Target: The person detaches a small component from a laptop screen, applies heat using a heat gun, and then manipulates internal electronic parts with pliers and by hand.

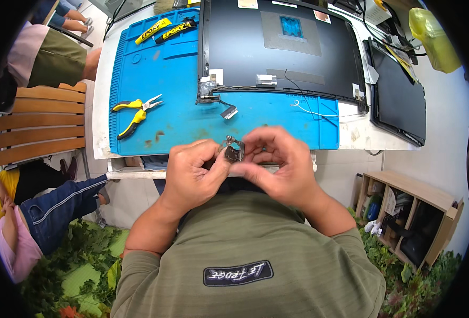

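Observation:
At the near edge of the table, my left hand point(194, 172) is closed, with thumb and fingers pinching a small dark metal bracket point(235, 152) that looks like a laptop hinge. Beside its right side, my right hand point(279, 164) is half curled, fingers and thumb apart; I cannot tell whether the fingertips touch it. Beyond both hands lies a dark laptop lid point(245, 47), inner side up, with a metal hinge point(208, 98) at its near left corner. A short cable with a flat connector point(229, 112) hangs from that corner.
A blue work mat point(160, 106) bears yellow-black pliers point(139, 114) and two glue tubes, one yellow point(154, 31), one black point(176, 32). A dark screen panel point(398, 95) lies at the right. Low wooden shelves point(409, 188) stand at right; people and a slatted bench point(38, 122) at left.

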Available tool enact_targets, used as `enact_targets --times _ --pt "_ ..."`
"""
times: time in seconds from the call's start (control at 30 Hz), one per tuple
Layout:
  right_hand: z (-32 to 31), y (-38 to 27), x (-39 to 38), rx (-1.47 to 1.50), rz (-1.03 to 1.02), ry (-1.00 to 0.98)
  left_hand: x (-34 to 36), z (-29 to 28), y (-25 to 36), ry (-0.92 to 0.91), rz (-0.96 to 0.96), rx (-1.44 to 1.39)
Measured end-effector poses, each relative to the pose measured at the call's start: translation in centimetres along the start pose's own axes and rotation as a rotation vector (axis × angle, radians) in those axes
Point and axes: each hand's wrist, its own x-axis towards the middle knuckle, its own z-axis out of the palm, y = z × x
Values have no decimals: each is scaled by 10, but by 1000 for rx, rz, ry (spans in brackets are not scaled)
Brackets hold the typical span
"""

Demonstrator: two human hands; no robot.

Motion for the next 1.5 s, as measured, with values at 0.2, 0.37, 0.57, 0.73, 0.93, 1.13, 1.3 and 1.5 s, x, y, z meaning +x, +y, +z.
enact_targets --times 0.2,0.37,0.57,0.73,0.93,1.13,1.3,1.5 --pt "-3 -1 4 -407 -290 -6 1 -5 0 4 121 122" --pt "-14 -2 13 -615 -525 -95 1 -8 4 -48 170 115" --pt "-11 -1 11 -498 -420 -76 3 -12 3 -86 211 36" --pt "-20 -5 14 497 231 -235 2 -22 7 -153 168 -93" --pt "-26 4 21 808 434 -301 7 -24 1 -136 170 -71" --pt "-20 7 26 849 484 -314 6 -20 7 -139 133 -9" --pt "-2 -2 26 492 445 -204 0 -9 1 -62 -9 -46" --pt "-4 -1 28 343 398 -207 -1 -9 -3 -75 -32 -87"
